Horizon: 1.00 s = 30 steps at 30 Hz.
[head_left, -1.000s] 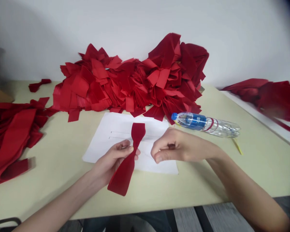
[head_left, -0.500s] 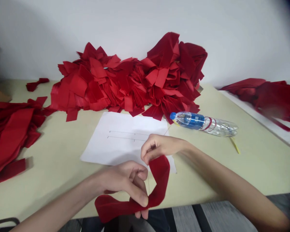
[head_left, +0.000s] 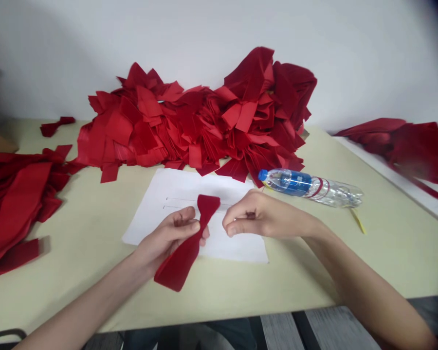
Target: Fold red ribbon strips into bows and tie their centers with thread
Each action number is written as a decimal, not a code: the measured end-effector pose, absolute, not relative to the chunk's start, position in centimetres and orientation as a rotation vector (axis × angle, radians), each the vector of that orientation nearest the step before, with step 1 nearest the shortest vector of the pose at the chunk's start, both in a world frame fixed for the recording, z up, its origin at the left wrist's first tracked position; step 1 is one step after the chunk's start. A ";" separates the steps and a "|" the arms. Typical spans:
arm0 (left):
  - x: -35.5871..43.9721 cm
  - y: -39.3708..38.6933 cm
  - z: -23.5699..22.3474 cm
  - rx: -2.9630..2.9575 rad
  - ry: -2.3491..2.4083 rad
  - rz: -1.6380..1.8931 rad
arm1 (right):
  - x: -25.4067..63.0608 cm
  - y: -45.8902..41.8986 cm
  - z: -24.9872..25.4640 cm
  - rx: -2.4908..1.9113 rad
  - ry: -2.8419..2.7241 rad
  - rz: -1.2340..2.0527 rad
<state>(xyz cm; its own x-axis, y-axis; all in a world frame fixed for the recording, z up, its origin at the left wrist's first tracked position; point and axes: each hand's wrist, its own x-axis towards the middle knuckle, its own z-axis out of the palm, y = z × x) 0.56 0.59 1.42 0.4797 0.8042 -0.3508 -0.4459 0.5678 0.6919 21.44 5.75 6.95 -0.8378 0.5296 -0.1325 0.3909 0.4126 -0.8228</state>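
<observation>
Red fabric bow (head_left: 178, 262), clenched at its narrow waist in the left hand's (head_left: 168, 233) grip, over a ruled paper sheet (head_left: 149, 226) on the tabletop (head_left: 95, 233). Right hand (head_left: 263, 218) just beside it, grip pinched closed, anything held too small to tell. Heap of red fabric pieces (head_left: 190, 126) beyond.

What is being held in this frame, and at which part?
The left hand pinches the red fabric bow at its narrow waist. The right hand pinches its fingertips together, but anything held there is too small to tell.
</observation>
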 end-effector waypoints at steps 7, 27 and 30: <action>0.9 -0.4 1.7 0.770 0.378 0.343 | 20.5 6.0 3.0 -0.611 -2.218 2.113; 0.7 -0.4 1.9 1.132 0.624 0.110 | 18.8 7.0 3.0 -0.526 -2.330 2.145; 0.8 -0.3 1.9 1.218 0.789 0.144 | 18.7 7.4 4.4 -0.544 -2.507 1.960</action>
<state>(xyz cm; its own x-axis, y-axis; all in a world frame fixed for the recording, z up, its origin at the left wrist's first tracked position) 0.76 -0.26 1.91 0.7317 0.4993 -0.4641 0.3026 0.3722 0.8774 18.74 7.38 4.43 -0.9395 0.2089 -0.2714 0.3138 0.2073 -0.9266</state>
